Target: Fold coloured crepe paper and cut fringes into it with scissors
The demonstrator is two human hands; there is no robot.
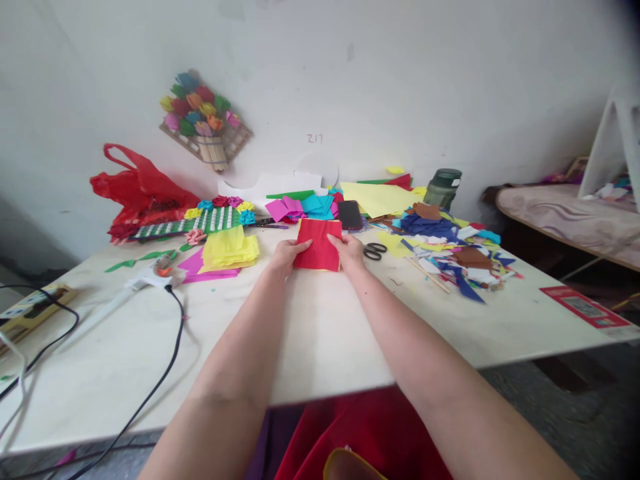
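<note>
1. Your left hand [290,255] pinches the left edge of the red paper [320,248], the thumb flat on its face; the fingers beneath are mostly hidden.
2. Your right hand [350,253] pinches the right edge the same way, thumb on top.
3. The red paper is a matte, near-square piece with thin yellow edging showing. It sits between your hands, over the middle of the pale, smooth table [330,340].
4. To its left you have a loose, layered stack of soft yellow sheets [230,251], partly covering flat magenta sheets [193,268].
5. Just beside your right hand lie scissors [375,251] with black looped handles.
6. Behind the red paper are a dark, glossy phone [350,215] and fanned cyan sheets [319,206].
7. At the right, crumpled and angular paper scraps [425,225] heap up near slim wooden sticks [429,275]; a translucent green bottle [443,192] stands behind.
8. Far left, a wrinkled red plastic bag [145,183] slumps behind a ruffled pink paper rose [195,237].
</note>
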